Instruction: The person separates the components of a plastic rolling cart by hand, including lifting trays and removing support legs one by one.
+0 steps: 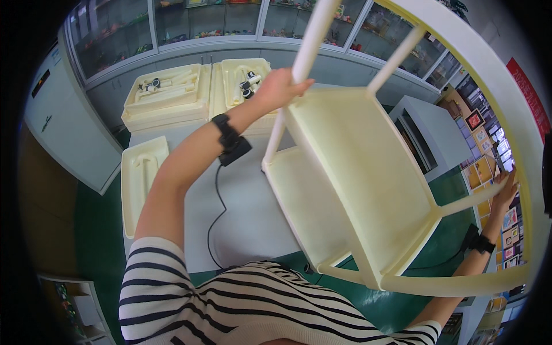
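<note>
A cream plastic tiered shelf rack (362,172) with tray-like shelves and tube posts leans at a tilt over the right side of the table. My left hand (282,89) is closed around one of its posts, next to the corner of the middle shelf. Out at the right, my right hand (505,190) grips another post near the large rim of the end tier; part of that hand is hidden by the rack. Both wrists wear black straps, and a small black box with a cable hangs by the left one.
On the grey table (241,218) lie a shallow cream tray (127,195) with a tube in it and stacked cream trays (164,118) holding tubes and black-and-white casters. A pale cabinet (69,115) stands left, glass display cases (207,23) behind, and a grey box-shaped unit (440,135) right.
</note>
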### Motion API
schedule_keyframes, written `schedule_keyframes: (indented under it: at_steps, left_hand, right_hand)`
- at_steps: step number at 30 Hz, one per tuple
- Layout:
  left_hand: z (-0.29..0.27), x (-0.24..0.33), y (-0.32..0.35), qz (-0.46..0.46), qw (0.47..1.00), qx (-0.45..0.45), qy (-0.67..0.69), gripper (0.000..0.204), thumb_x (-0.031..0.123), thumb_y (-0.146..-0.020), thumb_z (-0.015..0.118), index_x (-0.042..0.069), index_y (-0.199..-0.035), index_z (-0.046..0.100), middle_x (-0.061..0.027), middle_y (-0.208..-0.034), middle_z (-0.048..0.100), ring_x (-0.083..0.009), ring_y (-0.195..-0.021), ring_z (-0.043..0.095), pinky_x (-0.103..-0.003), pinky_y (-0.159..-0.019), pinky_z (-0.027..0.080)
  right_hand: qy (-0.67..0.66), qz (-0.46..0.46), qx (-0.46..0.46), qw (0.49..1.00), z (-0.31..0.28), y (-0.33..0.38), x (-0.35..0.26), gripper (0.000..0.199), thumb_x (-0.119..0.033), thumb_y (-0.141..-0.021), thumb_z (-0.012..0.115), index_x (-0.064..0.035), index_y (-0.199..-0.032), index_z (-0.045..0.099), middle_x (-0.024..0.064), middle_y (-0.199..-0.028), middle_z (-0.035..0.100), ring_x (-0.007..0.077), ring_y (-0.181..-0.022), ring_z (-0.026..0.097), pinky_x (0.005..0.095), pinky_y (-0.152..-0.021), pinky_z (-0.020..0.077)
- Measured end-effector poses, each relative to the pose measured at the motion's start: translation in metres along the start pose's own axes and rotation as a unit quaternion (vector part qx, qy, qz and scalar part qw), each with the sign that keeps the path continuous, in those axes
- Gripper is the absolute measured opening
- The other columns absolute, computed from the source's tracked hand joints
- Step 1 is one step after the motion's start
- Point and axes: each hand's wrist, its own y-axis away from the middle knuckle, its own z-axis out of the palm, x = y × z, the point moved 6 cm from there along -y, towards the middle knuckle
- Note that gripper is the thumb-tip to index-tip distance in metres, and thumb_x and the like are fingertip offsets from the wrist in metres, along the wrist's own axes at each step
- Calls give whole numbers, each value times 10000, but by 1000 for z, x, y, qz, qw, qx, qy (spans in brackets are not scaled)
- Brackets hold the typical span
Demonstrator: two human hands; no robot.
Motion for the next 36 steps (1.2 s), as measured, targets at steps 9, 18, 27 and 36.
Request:
schedule_keyframes:
  at_steps: [9, 18, 27, 36]
  left_hand:
    - [-109, -21, 102, -65, 992, 104, -23, 356, 365, -813, 581, 21, -725, 602, -71, -609, 610, -192, -579, 598, -307, -583, 457]
    - [-213, -23, 209, -142, 963, 219, -60, 297, 282, -794, 595, -10, -740, 587, -69, -629, 606, -142, -587, 572, -291, -583, 446]
    - [-218, -7, 238, -164, 951, 233, -122, 283, 244, -757, 626, -37, -779, 597, -79, -658, 619, -140, -616, 581, -284, -597, 452]
    - [-221, -2, 288, -165, 939, 280, -116, 175, 116, -747, 630, -29, -841, 598, -100, -722, 630, -126, -672, 600, -268, -598, 472]
  right_hand:
    - [79, -4, 30, 996, 160, -94, -26, 507, -418, -919, 386, -11, -1220, 415, 45, -694, 454, 131, -589, 442, 240, -528, 380]
    - [-116, 18, -91, 989, 353, -99, 18, 231, -242, -903, 503, -46, -1017, 457, 44, -662, 467, 126, -551, 461, 242, -483, 397]
    - [53, 16, -136, 989, 377, -152, 77, 431, -422, -883, 489, -37, -1074, 469, 77, -824, 540, 157, -702, 537, 305, -604, 458]
    - [-425, 132, -93, 890, 338, 17, 26, 644, -431, -897, 393, -12, -1360, 235, 221, -1323, 346, 312, -1213, 373, 408, -1020, 281]
